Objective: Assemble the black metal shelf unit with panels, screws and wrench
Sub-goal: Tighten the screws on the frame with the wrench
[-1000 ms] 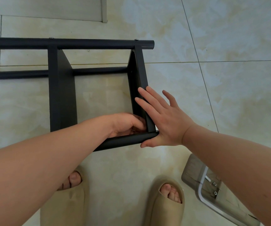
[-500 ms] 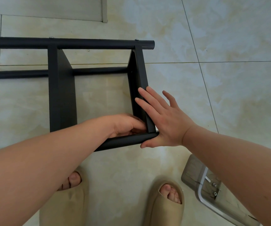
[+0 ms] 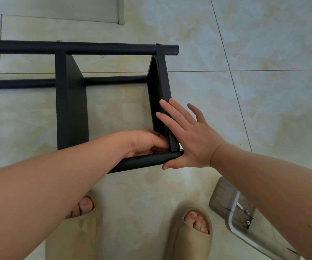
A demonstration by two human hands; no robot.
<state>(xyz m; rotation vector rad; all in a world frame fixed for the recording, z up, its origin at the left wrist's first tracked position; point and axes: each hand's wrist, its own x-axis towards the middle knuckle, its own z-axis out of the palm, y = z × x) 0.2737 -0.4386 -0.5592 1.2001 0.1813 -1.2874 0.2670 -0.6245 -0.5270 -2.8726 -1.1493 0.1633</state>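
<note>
Slippers (image 3: 187, 246): beige, open-toed, at the near edge, toes toward the frame.
Clear plastic piece (image 3: 224, 199): near right on the floor, carrying a metal strip with two small fasteners; partly behind the right forearm.
Shelf unit (image 3: 20, 47): black metal, lying on its side on the floor just beyond the slippers.
Near tube (image 3: 144, 162): round; its right end meets the right panel.
Left hand (image 3: 145, 143): inside that corner; grip curled, contents hidden, cannot tell.
Right hand (image 3: 190, 139): grip fully open, straight fingers flat on the right panel's outer face, thumb under the near tube's end.
Right panel (image 3: 163, 85): on edge, running from near tube to far tube.
Left panel (image 3: 70, 109): on edge, well apart to the left.
Far tube (image 3: 95, 48): two screw heads (image 3: 59, 41) on top.
Floor (image 3: 264, 109): pale glossy tiles.
</note>
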